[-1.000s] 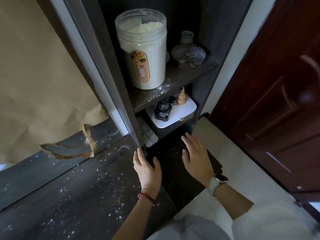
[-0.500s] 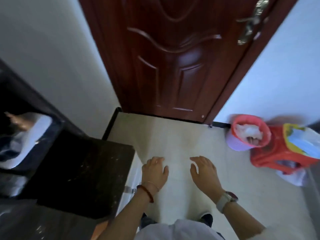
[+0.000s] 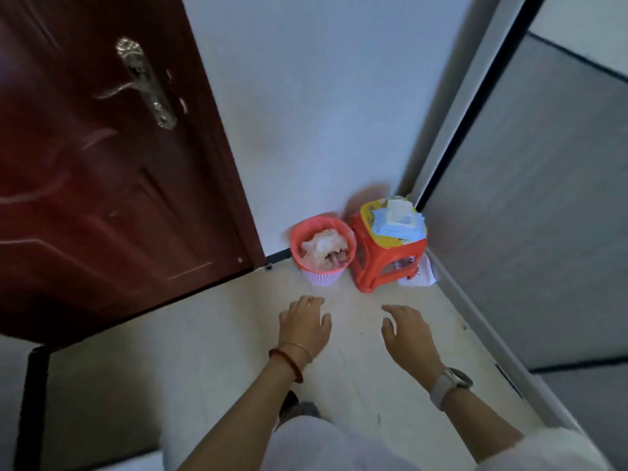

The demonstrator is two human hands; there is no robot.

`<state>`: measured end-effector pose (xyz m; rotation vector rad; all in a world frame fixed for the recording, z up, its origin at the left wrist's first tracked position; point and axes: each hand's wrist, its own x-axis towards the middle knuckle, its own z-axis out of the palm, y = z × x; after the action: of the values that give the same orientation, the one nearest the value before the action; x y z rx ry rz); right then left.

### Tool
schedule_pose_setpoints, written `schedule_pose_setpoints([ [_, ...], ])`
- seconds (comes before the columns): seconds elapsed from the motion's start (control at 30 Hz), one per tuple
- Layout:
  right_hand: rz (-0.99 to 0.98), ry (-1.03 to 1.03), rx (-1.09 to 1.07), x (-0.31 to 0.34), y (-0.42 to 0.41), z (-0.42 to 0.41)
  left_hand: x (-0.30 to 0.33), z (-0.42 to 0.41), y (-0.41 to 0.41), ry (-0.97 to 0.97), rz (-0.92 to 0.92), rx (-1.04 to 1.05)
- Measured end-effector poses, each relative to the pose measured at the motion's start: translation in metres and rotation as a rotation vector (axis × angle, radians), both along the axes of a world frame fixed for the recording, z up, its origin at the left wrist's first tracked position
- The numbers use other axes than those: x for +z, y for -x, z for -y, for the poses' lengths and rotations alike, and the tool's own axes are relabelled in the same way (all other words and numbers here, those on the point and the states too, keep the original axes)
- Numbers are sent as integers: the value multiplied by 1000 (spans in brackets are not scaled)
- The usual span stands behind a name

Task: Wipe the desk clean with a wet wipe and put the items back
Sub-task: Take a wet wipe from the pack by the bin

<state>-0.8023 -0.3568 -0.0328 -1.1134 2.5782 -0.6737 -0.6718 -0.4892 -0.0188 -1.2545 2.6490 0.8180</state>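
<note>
Your left hand (image 3: 303,325) and right hand (image 3: 409,335) are both out over the floor tiles (image 3: 204,334), fingers loosely spread, holding nothing. Ahead in the corner: wet wipe pack (image 3: 397,222) on top of red stool (image 3: 384,258), pink wastebasket (image 3: 322,249) just left of it, w/ dark red door (image 3: 102,181) further left.

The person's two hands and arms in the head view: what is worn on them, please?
The left hand has two bracelets at its wrist: a thin gold-coloured bangle and a dark red beaded bracelet. The right hand has a wristwatch with a pale grey strap. Both forearms are bare. A white fluffy sleeve begins near the right elbow.
</note>
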Motion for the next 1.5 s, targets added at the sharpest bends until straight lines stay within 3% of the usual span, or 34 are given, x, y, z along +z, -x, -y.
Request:
schedule_pose_setpoints([
  [0.23,18,-1,-130,-19,117,32,-26,48,136,21,62,-155],
  [0.63,204,-89,-267,-62,345,131,-80,164,380,-198,92,-226],
  [1.0,499,-144,-224,-241,482,194,-246,197,515,-258,105,-78],
  [1.33,361,-176,84,-342,536,215,-355,182,579,-53,74,9],
  [1.5,182,-124,226,-357,540,230,-369,195,567,-200,-107,272],
])
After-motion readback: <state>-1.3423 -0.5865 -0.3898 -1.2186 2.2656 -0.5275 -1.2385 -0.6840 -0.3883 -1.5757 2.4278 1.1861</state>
